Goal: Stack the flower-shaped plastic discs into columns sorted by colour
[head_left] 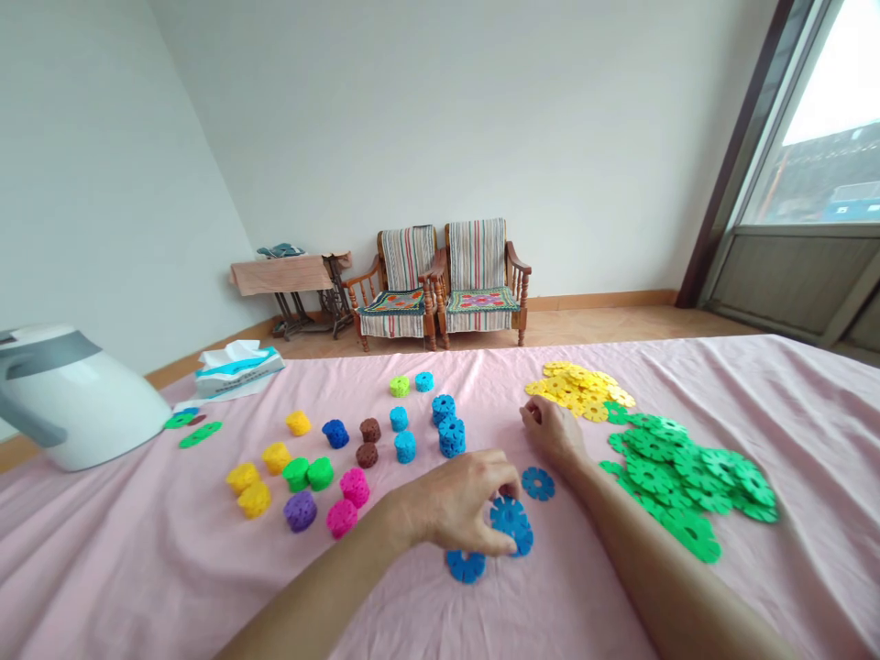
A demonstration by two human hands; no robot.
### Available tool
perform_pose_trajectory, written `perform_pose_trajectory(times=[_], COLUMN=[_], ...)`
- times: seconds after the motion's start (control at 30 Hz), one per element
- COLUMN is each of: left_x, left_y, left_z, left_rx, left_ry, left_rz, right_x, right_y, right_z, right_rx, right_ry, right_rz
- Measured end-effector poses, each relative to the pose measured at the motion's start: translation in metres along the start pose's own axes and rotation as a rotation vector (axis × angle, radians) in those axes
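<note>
My left hand [464, 502] reaches over several blue snowflake discs [510, 522] that overlap on the cloth. Its thumb and fingers are closed around the edges of these discs. One blue disc [466, 566] lies under the wrist side of the hand, and a separate blue disc [537, 484] is flat between my two arms. My right hand [555, 431] rests on the cloth with its fingers curled in, and no disc shows in it. Just beyond it is a heap of yellow discs [574, 390]. Right of my right forearm spreads a pile of green discs [687, 472].
Short stacks of discs stand left of centre, among them blue stacks [452, 437], pink stacks [355, 488], yellow stacks [254, 500] and a purple stack [301, 511]. A white kettle [103, 403] and a tissue pack [239, 369] are at the left. Pink cloth [171, 568] covers the table.
</note>
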State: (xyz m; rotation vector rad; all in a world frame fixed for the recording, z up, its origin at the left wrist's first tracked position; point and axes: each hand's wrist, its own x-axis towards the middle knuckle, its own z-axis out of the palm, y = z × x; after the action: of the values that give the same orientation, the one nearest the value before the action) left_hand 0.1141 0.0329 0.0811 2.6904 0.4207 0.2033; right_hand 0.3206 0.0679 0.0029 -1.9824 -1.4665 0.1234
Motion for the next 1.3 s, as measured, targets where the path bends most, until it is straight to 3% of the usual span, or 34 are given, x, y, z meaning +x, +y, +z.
perform_pose_trajectory(times=[0.1,0.2,0.3,0.37,0.6,1.3], left_x=[-0.005,-0.010,-0.012,-0.012,-0.011,-0.009], left_y=[-0.009,-0.023,-0.041,-0.051,-0.066,-0.064], left_z=[-0.017,-0.032,-0.039,-0.039,-0.027,-0.026], left_rx=[-0.010,0.044,0.094,0.098,0.102,0.128], left_ry=[0.096,0.293,0.486,0.541,0.506,0.490], left_rz=[-0.059,-0.178,-0.312,-0.349,-0.362,-0.385], right_x=[0.000,0.000,0.000,0.000,0.000,0.000], right_y=[0.000,-0.001,-0.001,-0.001,0.000,0.001], right_z=[0.001,0.001,0.001,0.001,0.002,0.003], right_rx=[-0.014,-0.014,-0.003,-0.008,-0.034,-0.023], right_ry=[-0.002,-0.010,-0.013,-0.013,-0.004,-0.007], right_rz=[0.002,0.009,0.008,0.004,-0.009,-0.004])
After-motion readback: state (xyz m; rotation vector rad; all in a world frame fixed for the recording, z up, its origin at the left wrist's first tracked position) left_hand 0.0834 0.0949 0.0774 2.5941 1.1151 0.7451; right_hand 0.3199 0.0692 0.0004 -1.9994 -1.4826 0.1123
